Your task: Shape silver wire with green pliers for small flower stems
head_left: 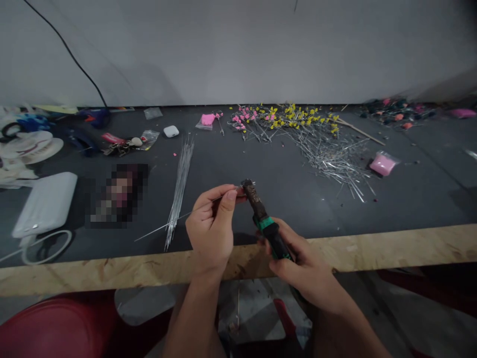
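Note:
Between the thumb and fingers of my left hand (212,219) is a thin metal wire (160,228), its long tail slanting down to the left. My right hand (301,263) is closed round the black and green handles of a pair of pliers (266,223). The dark, worn jaws of the pliers meet the wire's far end, right by my left fingertips, where the wire looks bent; its exact shape is too small to tell. Left of my left hand lies a bundle of straight wires (181,184) on the dark tabletop (231,154).
Yellow and pink beaded stems (283,117) and a heap of loose wires (331,156) lie behind. Pink packets (383,163), a white earphone case (171,131), keys (119,146) and a white power bank (46,204) sit around. A wooden edge (391,243) borders the table; a red stool (55,328) stands below.

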{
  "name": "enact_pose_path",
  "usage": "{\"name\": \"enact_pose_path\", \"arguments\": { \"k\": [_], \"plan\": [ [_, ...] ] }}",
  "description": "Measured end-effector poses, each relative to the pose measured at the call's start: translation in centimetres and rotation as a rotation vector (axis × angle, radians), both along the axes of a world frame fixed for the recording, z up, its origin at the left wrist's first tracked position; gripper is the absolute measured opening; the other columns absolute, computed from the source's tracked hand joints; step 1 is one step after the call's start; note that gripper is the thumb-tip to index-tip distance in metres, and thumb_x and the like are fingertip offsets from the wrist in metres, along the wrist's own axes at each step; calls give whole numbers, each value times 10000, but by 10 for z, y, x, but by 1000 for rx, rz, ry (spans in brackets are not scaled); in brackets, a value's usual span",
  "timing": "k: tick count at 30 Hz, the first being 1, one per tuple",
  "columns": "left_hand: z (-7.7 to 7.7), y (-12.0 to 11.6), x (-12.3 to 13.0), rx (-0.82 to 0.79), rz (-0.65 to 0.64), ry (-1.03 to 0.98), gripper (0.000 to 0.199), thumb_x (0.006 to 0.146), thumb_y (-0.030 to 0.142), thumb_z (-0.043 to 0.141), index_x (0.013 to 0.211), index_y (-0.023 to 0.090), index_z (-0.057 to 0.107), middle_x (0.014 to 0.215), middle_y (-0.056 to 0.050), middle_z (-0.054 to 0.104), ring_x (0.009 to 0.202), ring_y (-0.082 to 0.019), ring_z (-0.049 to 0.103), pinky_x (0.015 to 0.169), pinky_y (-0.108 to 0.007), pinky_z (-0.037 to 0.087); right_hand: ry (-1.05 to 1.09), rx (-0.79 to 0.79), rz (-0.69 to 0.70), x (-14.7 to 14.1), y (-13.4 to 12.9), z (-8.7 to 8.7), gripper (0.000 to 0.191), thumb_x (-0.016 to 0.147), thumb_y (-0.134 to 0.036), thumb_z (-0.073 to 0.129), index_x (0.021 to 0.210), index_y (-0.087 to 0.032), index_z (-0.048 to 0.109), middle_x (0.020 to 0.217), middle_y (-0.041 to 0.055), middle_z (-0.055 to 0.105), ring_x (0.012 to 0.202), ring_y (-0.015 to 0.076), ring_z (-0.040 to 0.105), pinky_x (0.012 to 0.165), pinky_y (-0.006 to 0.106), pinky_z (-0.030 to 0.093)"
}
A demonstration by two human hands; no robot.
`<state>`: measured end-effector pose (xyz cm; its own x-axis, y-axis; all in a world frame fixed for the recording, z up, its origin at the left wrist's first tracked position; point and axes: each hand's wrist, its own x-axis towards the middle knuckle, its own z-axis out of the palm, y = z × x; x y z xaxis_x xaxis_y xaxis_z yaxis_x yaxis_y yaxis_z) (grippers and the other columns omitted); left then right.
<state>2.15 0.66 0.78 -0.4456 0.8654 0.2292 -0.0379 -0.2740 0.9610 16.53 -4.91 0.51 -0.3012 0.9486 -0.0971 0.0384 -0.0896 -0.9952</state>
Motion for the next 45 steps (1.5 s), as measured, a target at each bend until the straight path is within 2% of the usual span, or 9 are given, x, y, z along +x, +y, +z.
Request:
{"name": "enact_pose_path", "arguments": {
  "k": [13, 15, 18, 21, 24, 27, 33, 38, 45],
  "plan": [
    [-8, 0, 1, 30, 44, 58, 86, 783, 283, 696, 827, 210, 705, 820, 7, 695, 735, -102, 659, 711, -208, 540, -166, 64, -12, -4, 2, 2, 258, 712, -10, 447, 869, -211, 490, 908, -4, 500, 802, 133, 462, 687, 244, 373],
    [-12, 0, 2, 58, -47, -46, 144, 800, 305, 679, 925, 234, 685, 880, 1, 689, 795, -119, 665, 762, -242, 541, -148, 92, -30, -6, 4, -2, 253, 697, -7, 447, 847, -208, 485, 873, -10, 488, 771, 127, 457, 677, 242, 379],
    [-18, -4, 10, 57, -379, -279, 426, 766, 431, 688, 1148, 276, 582, 1068, -40, 665, 976, -190, 650, 878, -345, 524, -104, 156, -60, -7, 11, -7, 229, 694, -14, 463, 816, -205, 490, 872, -11, 494, 769, 124, 475, 693, 243, 402],
    [-22, -9, 20, -110, -682, -322, 617, 639, 448, 785, 1174, 250, 551, 1176, -83, 624, 1087, -239, 597, 918, -365, 496, -44, 264, -84, -9, 21, -8, 255, 738, -49, 502, 930, -212, 543, 1023, 15, 546, 973, 162, 518, 863, 288, 410],
    [-21, -11, 27, -209, -623, -209, 389, 691, 299, 761, 1029, 230, 580, 1130, -59, 626, 1046, -197, 594, 914, -328, 476, -1, 248, -65, -11, 26, -7, 359, 792, -90, 507, 1120, -234, 525, 1144, 35, 561, 1089, 180, 516, 950, 325, 387],
    [-19, -7, 29, -190, -521, -167, 250, 712, 184, 704, 916, 217, 563, 1035, -30, 626, 1025, -172, 594, 890, -301, 476, -20, 126, -97, -11, 21, -8, 377, 800, -108, 512, 1151, -237, 462, 1131, 38, 567, 1052, 167, 537, 913, 317, 415],
    [-18, -3, 36, -184, -467, -268, 231, 679, 110, 661, 833, 210, 519, 903, 18, 568, 1003, -176, 629, 871, -304, 500, -92, -55, -162, -11, 14, -20, 375, 754, -139, 560, 1096, -227, 433, 1014, 24, 577, 874, 156, 559, 784, 314, 456],
    [-15, -2, 40, -211, -465, -335, 249, 671, 106, 645, 832, 210, 485, 812, 45, 541, 919, -178, 674, 798, -303, 531, -50, -45, -177, -10, 18, -25, 473, 726, -152, 593, 1160, -215, 415, 1125, 63, 582, 954, 179, 573, 826, 333, 468],
    [-15, -1, 44, -194, -430, -278, 266, 656, 95, 648, 837, 204, 486, 777, 62, 549, 729, -108, 667, 751, -272, 528, -118, -1, -58, -5, 22, -24, 593, 746, -157, 563, 1322, -239, 448, 1155, 56, 628, 1017, 217, 599, 889, 369, 472]
  ]
}}
